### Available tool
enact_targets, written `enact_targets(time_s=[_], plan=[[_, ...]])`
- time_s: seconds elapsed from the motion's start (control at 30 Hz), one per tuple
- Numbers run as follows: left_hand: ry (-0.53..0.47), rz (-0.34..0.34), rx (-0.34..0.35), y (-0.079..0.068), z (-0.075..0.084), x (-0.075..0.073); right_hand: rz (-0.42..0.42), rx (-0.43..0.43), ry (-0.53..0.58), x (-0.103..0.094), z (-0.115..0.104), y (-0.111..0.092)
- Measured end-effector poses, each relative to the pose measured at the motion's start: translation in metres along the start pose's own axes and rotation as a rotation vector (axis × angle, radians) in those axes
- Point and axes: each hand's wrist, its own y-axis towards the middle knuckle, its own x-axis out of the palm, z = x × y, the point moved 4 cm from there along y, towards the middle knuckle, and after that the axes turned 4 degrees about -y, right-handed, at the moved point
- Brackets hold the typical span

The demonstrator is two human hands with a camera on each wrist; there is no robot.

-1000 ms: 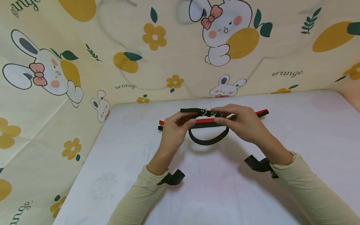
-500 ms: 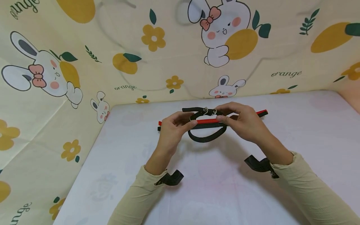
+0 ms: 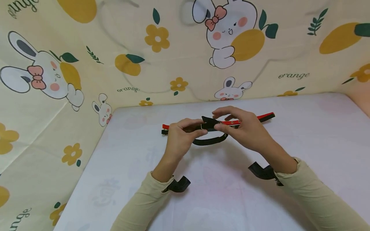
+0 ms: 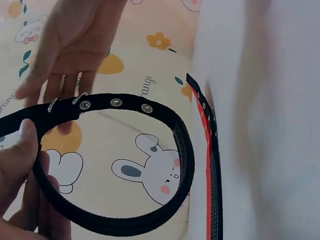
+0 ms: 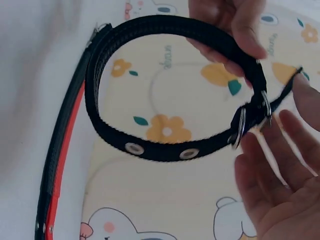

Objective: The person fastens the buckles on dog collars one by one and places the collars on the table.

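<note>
A black collar [image 4: 127,227] with metal eyelets and two metal rings is closed into a loop and held up off the table. My left hand [image 3: 180,136] pinches it beside the buckle, thumb on the band in the left wrist view. On the other side, my right hand [image 3: 249,130] has its fingers spread behind the buckle [image 5: 265,107]. Its thumb touches or lies very near the collar's free end in the right wrist view. Under the hands, a red strap [image 3: 264,116] and a black strap [image 5: 57,130] lie side by side on the table.
The table [image 3: 219,192] has a white cover. A cream cloth [image 3: 162,70] printed with rabbits, oranges and flowers hangs behind it and along the left side. A black wrist mount [image 3: 261,170] sticks out at each sleeve cuff.
The collar has turned in my hands: its free end, which pointed left, now stands up between them. My right hand has shifted left and its fingers have spread from the band.
</note>
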Motion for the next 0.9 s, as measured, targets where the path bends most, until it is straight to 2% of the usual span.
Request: enact_targets(time_s=[0.17,0.3,0.63,0.9], plan=[[0.053,-0.015,0.01,-0.001,0.0,0.002,0.08,-0.166,0.007,0.004,-0.009,0.0],[0.071,0.011,-0.009,-0.001,0.0,0.002,0.119,-0.233,0.033,0.001,-0.013,-0.001],[0.078,0.031,-0.006,-0.004,0.003,0.002,0.109,-0.14,0.011,-0.001,-0.013,-0.006],[0.139,0.056,0.023,-0.006,0.004,0.004,0.121,-0.158,-0.014,0.001,-0.014,-0.006]])
